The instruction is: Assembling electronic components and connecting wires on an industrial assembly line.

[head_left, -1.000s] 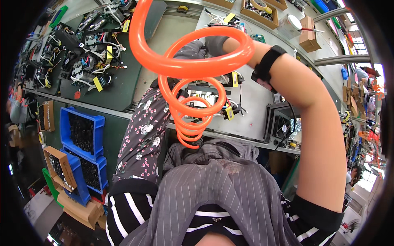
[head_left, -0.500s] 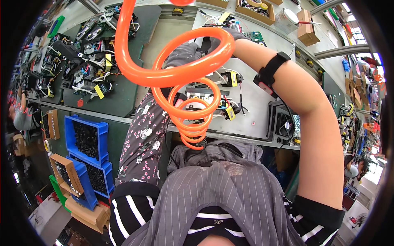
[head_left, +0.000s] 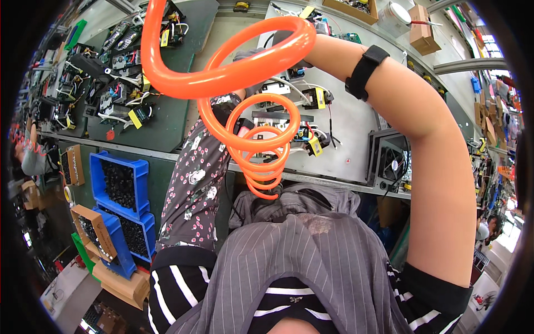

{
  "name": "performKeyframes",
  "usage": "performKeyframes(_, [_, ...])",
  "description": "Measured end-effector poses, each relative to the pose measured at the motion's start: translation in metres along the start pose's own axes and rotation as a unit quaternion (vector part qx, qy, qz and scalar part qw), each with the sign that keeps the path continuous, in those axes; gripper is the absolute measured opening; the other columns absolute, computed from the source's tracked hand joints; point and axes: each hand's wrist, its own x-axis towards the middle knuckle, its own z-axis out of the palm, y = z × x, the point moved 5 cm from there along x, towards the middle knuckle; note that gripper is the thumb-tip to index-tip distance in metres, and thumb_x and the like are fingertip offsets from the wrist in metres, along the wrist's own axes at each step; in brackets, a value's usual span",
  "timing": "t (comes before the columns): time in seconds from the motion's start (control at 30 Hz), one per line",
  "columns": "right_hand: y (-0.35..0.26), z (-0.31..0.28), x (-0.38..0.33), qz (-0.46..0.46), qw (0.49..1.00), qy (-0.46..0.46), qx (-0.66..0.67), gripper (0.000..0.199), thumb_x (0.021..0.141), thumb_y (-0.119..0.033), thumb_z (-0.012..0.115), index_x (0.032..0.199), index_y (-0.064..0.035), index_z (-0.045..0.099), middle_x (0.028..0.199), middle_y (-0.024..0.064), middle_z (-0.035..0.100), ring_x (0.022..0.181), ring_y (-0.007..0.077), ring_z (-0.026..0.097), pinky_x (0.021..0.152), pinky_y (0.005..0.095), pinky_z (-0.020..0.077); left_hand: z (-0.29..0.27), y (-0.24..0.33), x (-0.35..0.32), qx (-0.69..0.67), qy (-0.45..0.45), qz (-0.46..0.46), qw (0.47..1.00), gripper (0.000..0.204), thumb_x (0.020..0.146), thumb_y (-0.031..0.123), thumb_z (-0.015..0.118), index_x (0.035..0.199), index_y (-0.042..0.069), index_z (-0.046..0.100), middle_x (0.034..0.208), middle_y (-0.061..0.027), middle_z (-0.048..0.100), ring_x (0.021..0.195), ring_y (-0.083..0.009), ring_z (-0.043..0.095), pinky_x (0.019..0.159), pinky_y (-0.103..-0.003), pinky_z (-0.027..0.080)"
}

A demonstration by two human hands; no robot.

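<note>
An orange coiled air hose [head_left: 178, 86] hangs in front of both my hands and hides most of their fingers. My left hand [head_left: 245, 55], in a grey glove, is partly visible through the top loop, over the near middle of the bench. From the right my right hand [head_left: 282, 37], also gloved in grey, reaches in close beside it. What either hand holds, if anything, is hidden. Just below the hands on the grey metal worktop [head_left: 347, 119] lie electronic assemblies with white cables and yellow-labelled black blocks [head_left: 317, 98]. Another yellow-labelled block [head_left: 314, 146] sits nearer me.
A black fan in a metal frame [head_left: 389, 158] stands at the worktop's right front edge. More circuit assemblies [head_left: 119, 92] crowd the dark green board at left. Blue bins [head_left: 146, 183] of black parts stand lower left. A white bucket [head_left: 396, 18] and cardboard box [head_left: 424, 32] are far right.
My right hand and forearm have moved up and slightly left, away from me. The left hand shifts a little, and the hose's top loop has swung up and left.
</note>
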Motion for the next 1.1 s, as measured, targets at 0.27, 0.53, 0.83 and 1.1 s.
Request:
performKeyframes(0.27, [0.001,0.016,0.006,-0.065,0.994,-0.087,0.025,0.027,0.071,-0.025,0.061,0.086,-0.0031,0.067,0.087,0.0196,0.065,0.077,0.0306,0.063,0.069,0.0404,0.0476,0.002,-0.001,0.001,-0.009,-0.002,-0.016,1.000,0.025,0.085,0.025,0.055,0.101,0.008,0.063,0.097,-0.0167,0.063,0.092,-0.0322,0.059,0.082,-0.039,0.045])
performKeyframes(0.53, [0.009,0.024,-0.030,0.127,0.940,-0.003,0.315,0.031,0.079,-0.027,0.054,0.089,-0.0005,0.067,0.090,0.0231,0.063,0.084,0.0358,0.062,0.076,0.0408,0.0468,0.003,-0.001,0.002,-0.012,0.002,-0.018,1.000,0.028,0.084,0.027,0.055,0.103,0.007,0.062,0.098,-0.0177,0.063,0.094,-0.0332,0.059,0.084,-0.039,0.045])
performKeyframes(0.83, [0.003,0.031,-0.030,0.160,0.943,0.006,0.293,0.030,0.078,-0.024,0.054,0.092,-0.0007,0.067,0.090,0.0204,0.065,0.086,0.0330,0.063,0.076,0.0403,0.0488,0.006,-0.001,0.001,0.019,-0.011,-0.027,0.999,0.028,0.085,0.027,0.054,0.102,0.008,0.062,0.099,-0.0187,0.062,0.095,-0.0341,0.058,0.085,-0.040,0.044])
performKeyframes(1.1, [0.005,0.055,0.009,0.094,0.962,-0.083,0.241,0.030,0.081,-0.020,0.051,0.105,-0.0062,0.066,0.107,0.0125,0.063,0.092,0.0216,0.063,0.078,0.0408,0.0486,0.010,-0.007,0.004,0.017,0.026,-0.001,1.000,0.027,0.086,0.029,0.053,0.102,0.009,0.062,0.100,-0.0192,0.062,0.096,-0.0357,0.057,0.085,-0.041,0.044])
